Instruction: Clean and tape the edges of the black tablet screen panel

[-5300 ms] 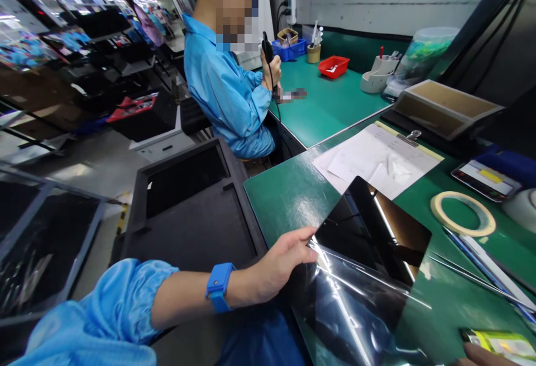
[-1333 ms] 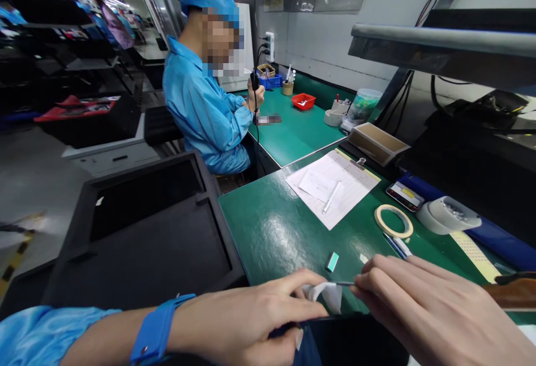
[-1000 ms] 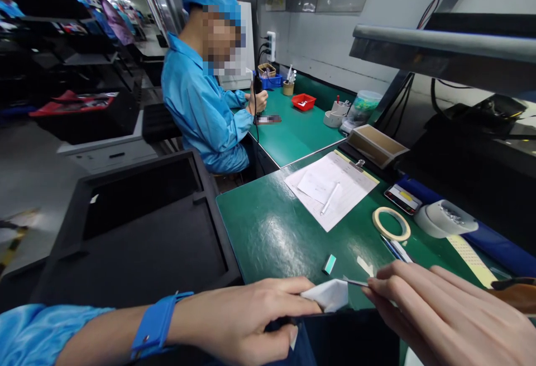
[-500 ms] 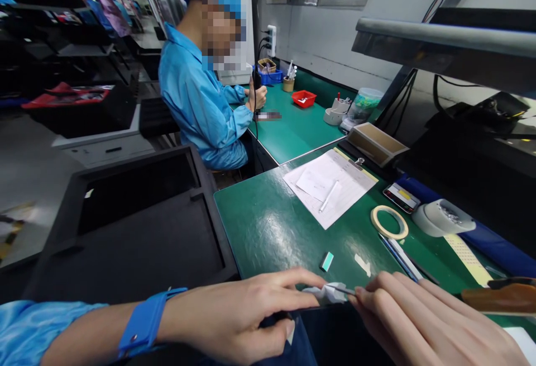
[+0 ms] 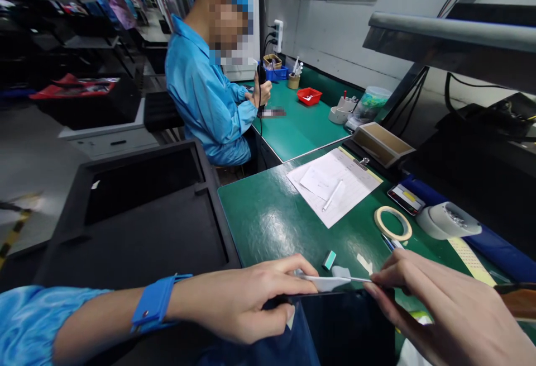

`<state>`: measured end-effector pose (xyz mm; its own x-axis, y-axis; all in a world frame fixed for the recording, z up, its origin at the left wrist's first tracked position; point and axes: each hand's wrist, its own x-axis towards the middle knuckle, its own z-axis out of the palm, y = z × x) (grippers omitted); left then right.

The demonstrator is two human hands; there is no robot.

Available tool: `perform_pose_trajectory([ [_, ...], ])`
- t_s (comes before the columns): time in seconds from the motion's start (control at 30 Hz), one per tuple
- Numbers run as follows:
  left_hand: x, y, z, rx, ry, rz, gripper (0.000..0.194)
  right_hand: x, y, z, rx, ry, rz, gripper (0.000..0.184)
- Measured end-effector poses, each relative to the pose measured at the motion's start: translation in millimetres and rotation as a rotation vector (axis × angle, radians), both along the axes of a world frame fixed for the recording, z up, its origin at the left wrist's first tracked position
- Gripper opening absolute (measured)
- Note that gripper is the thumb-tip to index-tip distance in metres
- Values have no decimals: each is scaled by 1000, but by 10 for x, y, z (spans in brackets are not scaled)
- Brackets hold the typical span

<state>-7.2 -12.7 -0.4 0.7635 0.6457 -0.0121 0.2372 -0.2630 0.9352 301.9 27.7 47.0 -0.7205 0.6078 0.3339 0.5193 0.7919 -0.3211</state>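
My left hand (image 5: 247,302), with a blue wrist strap (image 5: 156,303), grips the near edge of a dark flat panel (image 5: 347,327) held low in front of me. A white cloth or film tab (image 5: 326,282) lies stretched along the panel's top edge, pinched under my left fingertips. My right hand (image 5: 444,310) holds thin metal tweezers (image 5: 360,280) whose tip meets the white tab. Both hands hover over the near edge of the green bench mat (image 5: 276,226).
On the mat lie a clipboard with papers and a pen (image 5: 335,184), a tape roll (image 5: 392,223), a small teal block (image 5: 329,260) and a white round holder (image 5: 448,220). A black foam tray (image 5: 138,226) stands left. A person in a blue coat (image 5: 205,98) works at the far bench.
The dark panel, once flat on the mat, is now held at the bench edge. Over the last second the white tab went from bunched to pulled out flat between my fingers and the tweezers.
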Motion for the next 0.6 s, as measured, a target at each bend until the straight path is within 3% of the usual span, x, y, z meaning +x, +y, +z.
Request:
perform_pose_trajectory([
  [0.13, 3, 4, 23, -15, 38, 1, 47, -35, 55, -15, -77, 58, 72, 18],
  [0.23, 11, 13, 44, -28, 54, 6, 45, -14, 63, -109, -152, 120, 42, 15],
  [0.47, 5, 13, 57, -44, 35, 2, 43, -48, -7, -253, -413, 206, -115, 42],
  [0.6, 0, 24, 42, -42, 49, 7, 44, -142, 10, -227, -379, 209, -55, 48],
])
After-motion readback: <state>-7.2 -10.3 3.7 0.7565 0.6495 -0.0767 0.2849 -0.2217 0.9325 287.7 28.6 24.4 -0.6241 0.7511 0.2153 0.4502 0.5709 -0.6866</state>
